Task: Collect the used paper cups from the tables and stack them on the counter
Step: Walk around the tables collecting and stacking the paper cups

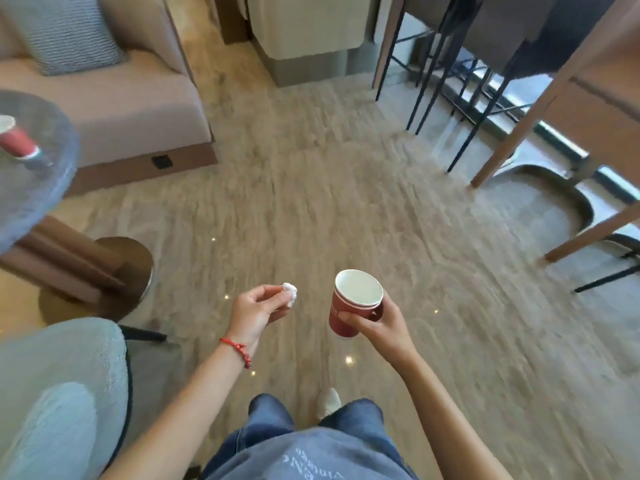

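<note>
My right hand (379, 323) grips a red paper cup (353, 306) with a white inside, held upright above the floor; the cup looks empty. My left hand (256, 311) pinches a small crumpled white tissue (290, 293) between thumb and fingers, a little to the left of the cup. A second red paper cup (15, 138) stands on the round grey side table (38, 188) at the far left, well away from both hands.
A beige sofa (114, 98) with a striped cushion sits behind the side table. A pale fluffy chair (59, 393) is at the lower left. Wooden table legs (519, 133) and black chair legs (440, 81) fill the right. Marbled floor (329, 202) spreads ahead.
</note>
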The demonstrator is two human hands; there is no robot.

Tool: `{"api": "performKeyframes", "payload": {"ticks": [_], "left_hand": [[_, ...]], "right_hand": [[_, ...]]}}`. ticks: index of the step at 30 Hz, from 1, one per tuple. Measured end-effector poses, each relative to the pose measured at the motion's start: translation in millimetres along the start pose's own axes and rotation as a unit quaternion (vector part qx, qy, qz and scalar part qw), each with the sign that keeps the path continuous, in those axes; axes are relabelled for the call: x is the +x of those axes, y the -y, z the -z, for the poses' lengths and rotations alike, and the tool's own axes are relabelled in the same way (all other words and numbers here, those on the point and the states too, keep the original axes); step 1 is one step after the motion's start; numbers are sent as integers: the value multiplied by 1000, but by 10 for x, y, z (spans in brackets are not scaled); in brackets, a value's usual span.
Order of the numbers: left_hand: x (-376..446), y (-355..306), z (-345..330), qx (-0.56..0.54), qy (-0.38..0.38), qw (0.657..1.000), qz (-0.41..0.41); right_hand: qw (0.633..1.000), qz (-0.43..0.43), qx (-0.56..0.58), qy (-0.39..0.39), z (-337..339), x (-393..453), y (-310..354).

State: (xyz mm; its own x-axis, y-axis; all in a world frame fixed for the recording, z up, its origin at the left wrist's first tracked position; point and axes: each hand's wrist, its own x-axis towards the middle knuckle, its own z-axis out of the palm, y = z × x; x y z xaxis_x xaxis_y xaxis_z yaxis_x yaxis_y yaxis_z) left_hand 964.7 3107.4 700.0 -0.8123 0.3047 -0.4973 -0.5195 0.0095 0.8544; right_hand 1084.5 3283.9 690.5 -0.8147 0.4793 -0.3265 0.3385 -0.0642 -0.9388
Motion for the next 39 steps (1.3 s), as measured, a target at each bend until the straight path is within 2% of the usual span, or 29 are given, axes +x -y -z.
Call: {"api": "performKeyframes", "payload": {"ticks": [4,11,16,25,33,39], "left_hand": [[139,-131,55,-47,-81,995,-21],[588,-388,280,-108,-182,977,-21],[1227,-732,498,-106,-181,977,-29],[2601,-1632,944,-85,-142,986,-35],[3581,-2268,1216,-92,-159,982,-32],[4412,-2661,1331,-113,-207,971,-36]], "right_hand": [[997,3,-29,74,-4,500,240],[990,6,-39,137,-378,1273,419],[986,9,-40,162,-821,1951,618],[990,17,-35,133,-1699,3291,1276],[987,17,-45,154,-2186,4404,1764],[976,23,-68,205,-2590,5428,2056]]}}
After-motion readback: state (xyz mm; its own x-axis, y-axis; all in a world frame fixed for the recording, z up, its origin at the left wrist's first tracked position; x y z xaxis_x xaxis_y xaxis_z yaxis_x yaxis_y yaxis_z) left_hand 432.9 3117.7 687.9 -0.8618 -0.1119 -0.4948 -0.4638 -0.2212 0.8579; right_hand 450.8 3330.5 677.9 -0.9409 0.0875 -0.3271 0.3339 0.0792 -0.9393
